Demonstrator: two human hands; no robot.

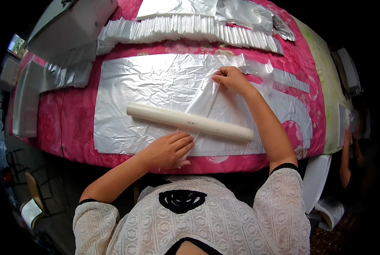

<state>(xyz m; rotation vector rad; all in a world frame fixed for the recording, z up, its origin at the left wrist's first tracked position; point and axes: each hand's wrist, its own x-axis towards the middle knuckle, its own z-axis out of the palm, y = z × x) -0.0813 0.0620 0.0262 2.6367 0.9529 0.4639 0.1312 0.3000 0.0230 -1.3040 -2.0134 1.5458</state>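
Observation:
A pile of thin silvery plastic bags (132,80) lies crinkled on the table in front of me; the pile's right end has a curved cut-out. Between finger and thumb, my right hand (233,80) pinches a lifted fold of the top bag (203,98). Across the pile rests a long cream-white tube (190,121), its right end nearer to me. My left hand (168,149) lies with fingers stretched out on the pile's near edge, just below the tube and apart from it. Its palm side is hidden.
A pink flowered cloth (77,114) covers the table. Along the far side runs a long row of folded white packets (168,29). A white box (26,100) stands at the left, with a bigger pale container (73,27) behind it. Another person's arm (345,163) shows at far right.

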